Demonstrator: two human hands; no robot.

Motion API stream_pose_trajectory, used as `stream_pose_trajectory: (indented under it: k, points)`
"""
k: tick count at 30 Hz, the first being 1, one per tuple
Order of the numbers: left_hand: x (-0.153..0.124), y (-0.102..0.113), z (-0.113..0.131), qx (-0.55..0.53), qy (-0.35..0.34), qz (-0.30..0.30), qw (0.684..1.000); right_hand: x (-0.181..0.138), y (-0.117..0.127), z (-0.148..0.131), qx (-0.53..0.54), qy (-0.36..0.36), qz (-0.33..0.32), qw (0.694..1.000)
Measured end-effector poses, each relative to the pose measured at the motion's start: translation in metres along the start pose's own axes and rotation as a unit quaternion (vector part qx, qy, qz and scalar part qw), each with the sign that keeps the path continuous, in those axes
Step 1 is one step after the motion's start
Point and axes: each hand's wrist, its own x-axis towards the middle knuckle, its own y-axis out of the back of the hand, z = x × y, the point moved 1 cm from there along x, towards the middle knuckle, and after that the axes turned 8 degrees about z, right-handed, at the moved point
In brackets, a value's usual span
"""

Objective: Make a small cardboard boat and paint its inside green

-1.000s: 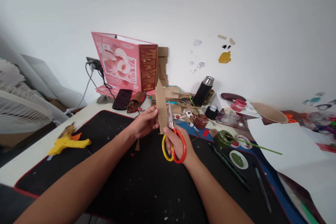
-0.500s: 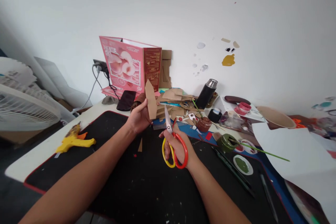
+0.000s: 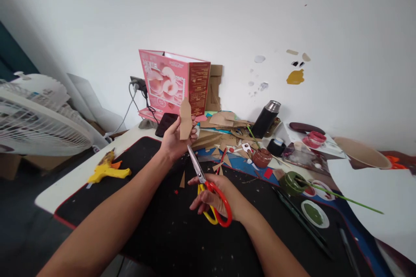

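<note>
My left hand (image 3: 173,140) grips a narrow brown cardboard piece (image 3: 185,120) with a pointed top, held upright above the back of the black mat (image 3: 136,225). My right hand (image 3: 214,199) is closed through the handles of red-and-yellow scissors (image 3: 208,190). Their blades are together and point up and left toward the cardboard without touching it. Small cardboard offcuts (image 3: 183,179) lie on the mat between my hands.
A yellow glue gun (image 3: 107,170) lies at the mat's left edge. A pink box (image 3: 173,81), a phone (image 3: 165,124), a flask (image 3: 266,117), cardboard scraps (image 3: 224,121), paint pots (image 3: 292,183), brushes and white paper (image 3: 380,190) crowd the back and right. A fan (image 3: 42,121) stands left.
The scissors came away from the cardboard and dropped toward me. My left hand carried the cardboard up and to the left. The view swung left, showing more of the fan.
</note>
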Motion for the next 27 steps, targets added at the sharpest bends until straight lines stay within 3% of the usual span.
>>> stream_pose_trajectory:
  k: [8, 17, 27]
  points:
    - [-0.001, 0.000, -0.003, 0.018, 0.002, -0.025, 1.000, -0.001, -0.005, -0.004, -0.002, 0.000, 0.004, 1.000]
    - [-0.004, -0.001, -0.009, 0.065, 0.005, -0.043, 0.997, -0.008, -0.004, -0.010, -0.064, 0.062, 0.050, 0.995]
    - [-0.007, -0.002, -0.013, 0.096, 0.016, -0.068, 0.993, -0.003, -0.007, -0.008, -0.052, 0.067, 0.084, 0.993]
